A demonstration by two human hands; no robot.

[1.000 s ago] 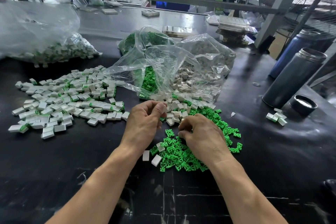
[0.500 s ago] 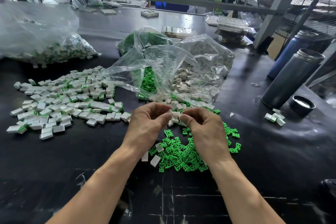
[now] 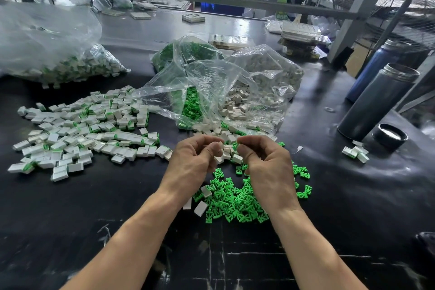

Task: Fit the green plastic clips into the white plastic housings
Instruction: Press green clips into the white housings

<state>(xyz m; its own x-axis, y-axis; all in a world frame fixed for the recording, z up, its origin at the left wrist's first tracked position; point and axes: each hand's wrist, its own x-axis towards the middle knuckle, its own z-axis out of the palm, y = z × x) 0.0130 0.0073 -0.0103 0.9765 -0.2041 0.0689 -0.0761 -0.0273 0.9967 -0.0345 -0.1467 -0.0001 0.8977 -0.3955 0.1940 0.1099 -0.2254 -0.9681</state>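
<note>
We have both hands raised just above the heap of loose green clips [image 3: 233, 202] on the black bench [image 3: 353, 195], and we take that heap as our landmark. Our left hand [image 3: 193, 165] has its fingers curled with the thumb pressed toward the fingertips, apparently pinching a white housing, though the piece itself is mostly hidden and we cannot be certain. Our right hand [image 3: 266, 162] is likewise curled, thumb against forefinger, probably nipping a green clip; a speck of green shows by the fingertips, yet it could belong to the parts lying behind. The two sets of fingertips nearly meet over the loose white housings [image 3: 227, 148] at the far edge of the heap. We judge the step in hand to be the mating of one clip with one housing. The next move calls for lining the clip up squarely with the housing's opening and pressing it home without letting either small part slip. Far to the left of the heap lies the spread of assembled housings [image 3: 82, 129], already showing green ends; beyond the heap sit the open plastic bags [image 3: 211, 82] of stock.
</note>
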